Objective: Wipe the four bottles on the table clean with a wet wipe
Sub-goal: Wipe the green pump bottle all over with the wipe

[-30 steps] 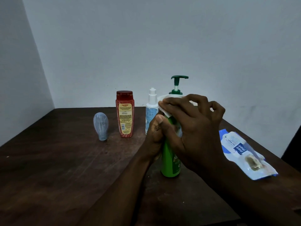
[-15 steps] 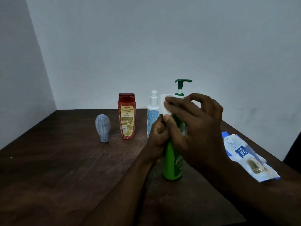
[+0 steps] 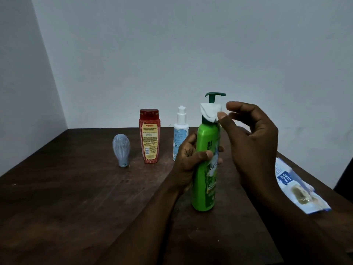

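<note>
A tall green pump bottle [image 3: 205, 180] stands on the dark wooden table [image 3: 76, 197], slightly tilted. My left hand [image 3: 188, 159] grips its middle, thumb across the front. My right hand [image 3: 248, 142] pinches a white wet wipe [image 3: 210, 111] against the bottle's neck, just under the dark green pump head. Behind stand a red bottle [image 3: 149, 135] with a yellow label, a small white and blue pump bottle [image 3: 180, 131] partly hidden by my left hand, and a grey-blue bottle [image 3: 121, 150] resting on its cap.
A blue and white wet wipe pack [image 3: 298, 186] lies flat at the table's right edge. White walls close off the back and left side of the table.
My right hand has slid off the bottle's upper body, up to the neck, uncovering the green body. The wipe now sits at the neck. My left hand grips lower, with its thumb in front.
</note>
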Available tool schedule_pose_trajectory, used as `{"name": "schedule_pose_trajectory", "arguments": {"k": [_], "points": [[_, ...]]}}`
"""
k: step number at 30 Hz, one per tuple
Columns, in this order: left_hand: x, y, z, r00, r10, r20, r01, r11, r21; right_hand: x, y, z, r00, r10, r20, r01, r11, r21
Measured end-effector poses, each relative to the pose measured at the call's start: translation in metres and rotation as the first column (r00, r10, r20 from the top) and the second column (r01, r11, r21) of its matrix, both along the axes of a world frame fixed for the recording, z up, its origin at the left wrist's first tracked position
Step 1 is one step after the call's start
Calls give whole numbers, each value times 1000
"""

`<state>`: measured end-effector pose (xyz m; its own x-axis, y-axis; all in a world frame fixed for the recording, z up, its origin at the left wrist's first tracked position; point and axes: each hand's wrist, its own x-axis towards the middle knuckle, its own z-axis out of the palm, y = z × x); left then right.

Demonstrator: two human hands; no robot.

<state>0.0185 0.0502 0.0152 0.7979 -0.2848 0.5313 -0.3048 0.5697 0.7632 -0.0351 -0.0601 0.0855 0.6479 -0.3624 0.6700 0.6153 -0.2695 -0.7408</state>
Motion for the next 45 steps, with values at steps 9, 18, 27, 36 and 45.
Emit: {"name": "schedule_pose_trajectory", "arguments": {"k": [9,18,27,36,45], "points": [[-1,0,-2,1000,11,-12,-11,1000,-2,-9,11,3,989,56,-134,-63,997,-42],[5,0,-4,1000,-12,-6,12,1000,-9,5,4,27,895,429,-119,-399,892,211],[4,1,-4,1000,-15,-25,15,1000,3,14,3,28,877,476,-60,-445,854,269],[1,3,-1,997,-60,-56,60,998,6,27,-14,25,762,638,-113,-611,766,198],[1,3,-3,993,-82,-80,81,996,-23,14,7,28,829,551,-93,-490,797,351]]}}
